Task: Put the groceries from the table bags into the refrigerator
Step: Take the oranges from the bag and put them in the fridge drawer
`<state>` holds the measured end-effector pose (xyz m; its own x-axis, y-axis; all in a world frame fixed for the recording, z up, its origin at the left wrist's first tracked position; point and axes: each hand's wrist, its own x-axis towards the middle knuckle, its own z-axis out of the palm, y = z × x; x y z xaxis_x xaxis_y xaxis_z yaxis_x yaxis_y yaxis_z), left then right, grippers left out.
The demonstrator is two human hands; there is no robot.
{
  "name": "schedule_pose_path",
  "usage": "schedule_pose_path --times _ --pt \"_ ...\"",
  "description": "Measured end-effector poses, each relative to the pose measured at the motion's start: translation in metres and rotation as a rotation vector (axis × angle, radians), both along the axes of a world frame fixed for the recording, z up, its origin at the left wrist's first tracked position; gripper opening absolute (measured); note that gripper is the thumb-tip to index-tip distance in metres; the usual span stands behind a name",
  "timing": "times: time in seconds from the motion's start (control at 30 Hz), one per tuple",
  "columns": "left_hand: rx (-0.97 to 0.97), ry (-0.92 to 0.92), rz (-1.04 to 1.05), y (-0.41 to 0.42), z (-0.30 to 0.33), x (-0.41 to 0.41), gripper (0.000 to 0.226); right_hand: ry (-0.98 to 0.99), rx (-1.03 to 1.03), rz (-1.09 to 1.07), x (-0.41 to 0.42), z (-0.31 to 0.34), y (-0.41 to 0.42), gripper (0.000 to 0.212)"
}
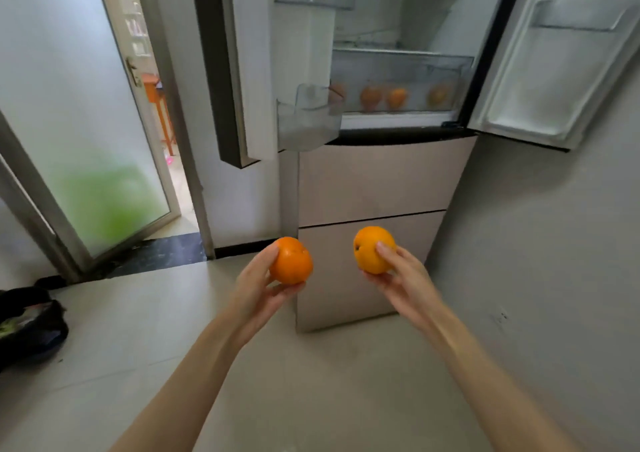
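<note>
Each hand gripping an orange, left hand, right hand, crisper drawer holding oranges

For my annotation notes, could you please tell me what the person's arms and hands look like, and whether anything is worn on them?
Both forearms are bare up to the frame edge: no sleeves or gloves show. The left hand and right hand show no rings, watch or markings. Slim fingers, short nails.

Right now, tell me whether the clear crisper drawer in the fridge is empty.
Not empty: the clear plastic crisper drawer holds at least four oranges, visible through its front.
</note>
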<state>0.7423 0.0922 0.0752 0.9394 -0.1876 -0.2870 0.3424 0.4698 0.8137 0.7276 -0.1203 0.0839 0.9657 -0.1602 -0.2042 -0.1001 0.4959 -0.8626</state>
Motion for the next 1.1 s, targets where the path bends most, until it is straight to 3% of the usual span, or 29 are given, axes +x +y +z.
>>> schedule_pose_path --times 0.1,0.2,0.23,0.33,0.5,0.67,0.93,1.1 --pt "0.014 -0.093 -0.14 -0.043 0.001 0.034 0.03 -0.021 -0.003 -0.067 0.017 0.004 -0.046 0.031" --pt "0.018 -0.158 -0.251 -0.084 0.003 0.076 0.08 -0.001 -0.025 -0.107 0.046 0.01 -0.087 0.043" --pt "0.02 -0.169 -0.27 -0.098 0.005 0.092 0.088 0.008 -0.024 -0.119 0.058 0.013 -0.099 0.042" --pt "0.091 -0.235 -0.276 -0.139 0.017 0.142 0.074 -0.008 -0.062 -0.153 0.102 0.026 -0.135 0.03" --pt "0.304 -0.481 -0.174 -0.202 0.059 0.239 0.071 -0.118 -0.211 -0.177 0.199 0.068 -0.184 0.017" --pt "0.392 -0.709 -0.009 -0.266 0.113 0.332 0.053 -0.225 -0.362 -0.202 0.299 0.115 -0.225 0.037" --pt "0.551 -0.898 0.19 -0.326 0.179 0.437 0.054 -0.346 -0.638 -0.33 0.429 0.171 -0.278 0.045" --pt "0.799 -1.03 0.315 -0.337 0.205 0.491 0.056 -0.473 -0.822 -0.37 0.501 0.2 -0.298 0.039"
